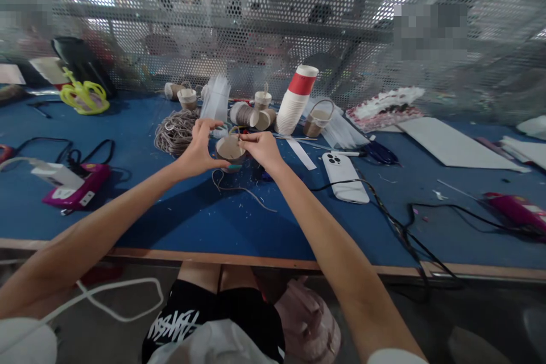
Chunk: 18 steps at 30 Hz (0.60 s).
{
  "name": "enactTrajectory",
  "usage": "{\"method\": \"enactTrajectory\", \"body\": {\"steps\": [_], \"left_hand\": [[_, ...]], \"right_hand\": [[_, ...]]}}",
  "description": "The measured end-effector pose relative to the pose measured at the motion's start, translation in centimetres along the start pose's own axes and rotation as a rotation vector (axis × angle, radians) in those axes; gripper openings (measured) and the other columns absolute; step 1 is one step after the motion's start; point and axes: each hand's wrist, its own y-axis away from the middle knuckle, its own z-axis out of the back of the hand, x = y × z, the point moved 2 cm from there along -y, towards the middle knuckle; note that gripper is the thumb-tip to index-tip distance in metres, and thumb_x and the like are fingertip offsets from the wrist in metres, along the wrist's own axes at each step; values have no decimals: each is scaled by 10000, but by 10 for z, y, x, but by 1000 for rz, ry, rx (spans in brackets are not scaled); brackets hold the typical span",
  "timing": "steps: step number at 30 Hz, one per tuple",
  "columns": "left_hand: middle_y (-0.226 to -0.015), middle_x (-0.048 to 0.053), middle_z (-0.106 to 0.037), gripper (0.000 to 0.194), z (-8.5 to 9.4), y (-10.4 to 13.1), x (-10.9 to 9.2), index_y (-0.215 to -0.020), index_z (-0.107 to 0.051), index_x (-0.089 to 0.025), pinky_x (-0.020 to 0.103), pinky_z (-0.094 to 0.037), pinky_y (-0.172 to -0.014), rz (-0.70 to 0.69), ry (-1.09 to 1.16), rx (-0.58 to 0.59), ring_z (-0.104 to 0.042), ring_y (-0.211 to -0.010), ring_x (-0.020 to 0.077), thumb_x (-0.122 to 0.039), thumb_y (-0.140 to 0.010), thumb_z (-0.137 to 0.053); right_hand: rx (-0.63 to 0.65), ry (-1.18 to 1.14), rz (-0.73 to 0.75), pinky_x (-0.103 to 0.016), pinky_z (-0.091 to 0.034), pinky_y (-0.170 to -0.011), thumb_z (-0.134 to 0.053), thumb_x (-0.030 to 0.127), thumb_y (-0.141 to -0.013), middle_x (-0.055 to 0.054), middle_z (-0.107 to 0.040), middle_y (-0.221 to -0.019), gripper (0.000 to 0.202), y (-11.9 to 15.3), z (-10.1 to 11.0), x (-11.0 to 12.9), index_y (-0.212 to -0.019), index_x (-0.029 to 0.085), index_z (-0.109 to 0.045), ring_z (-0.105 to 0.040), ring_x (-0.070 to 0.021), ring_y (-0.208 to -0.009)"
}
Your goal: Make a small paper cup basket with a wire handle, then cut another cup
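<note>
A small paper cup wrapped in brown cord (231, 149) stands on the blue table between my hands. My left hand (197, 151) curves round its left side, thumb and fingers spread apart, with the thumb by the lower wall. At the cup's right rim, my right hand (260, 147) pinches near the end of a thin cord handle (234, 129); the fingertips partly hide what they grip. A loose cord tail (245, 189) trails from the cup across the table. Left of it lies a bundle of grey-brown cord (174, 132).
Behind stand a stack of paper cups (294, 103), a finished-looking cord basket (318, 119) and clear glue sticks (215, 99). A white phone (344, 177) and black cables (384, 210) lie right. A purple power strip (79, 187) and yellow crown-shaped item (84, 96) are left.
</note>
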Motion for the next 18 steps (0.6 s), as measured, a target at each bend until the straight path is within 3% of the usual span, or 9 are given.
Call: {"method": "enactTrajectory", "body": {"steps": [3, 7, 12, 18], "left_hand": [[-1435, 219, -318, 1077, -29, 7, 20, -1368, -237, -189, 462, -421, -1058, 30, 221, -27, -389, -1345, 323, -328, -508, -870], [-1306, 182, -469, 934, -53, 7, 29, -1289, -251, -187, 487, -424, -1050, 28, 500, 65, -503, -1248, 310, -362, -576, -829], [-1258, 137, -549, 822, -53, 11, 27, -1236, -365, -200, 512, -408, -1046, 23, 506, 18, -532, -1204, 313, -334, -578, -839], [-1240, 146, -591, 767, -54, 12, 27, -1249, -417, -166, 487, -412, -1042, 39, 512, 5, -562, -1176, 297, -316, -604, -803]], "right_hand": [[49, -102, -38, -311, -534, -764, -678, 165, -704, -58, -775, -878, 222, -1, 1, -1, -896, 166, -789, -702, -200, -846], [161, -235, -148, -293, -534, -704, -651, 143, -711, -3, -743, -722, 164, 1, 5, 2, -798, 178, -785, -666, -144, -685], [275, -390, -285, -257, -526, -640, -673, 103, -709, 31, -690, -613, 138, 2, 11, 6, -751, 192, -769, -613, -96, -577], [250, -430, -341, -262, -532, -644, -735, 108, -717, -2, -708, -656, 130, 0, 13, 3, -832, 166, -750, -630, -106, -606]]}}
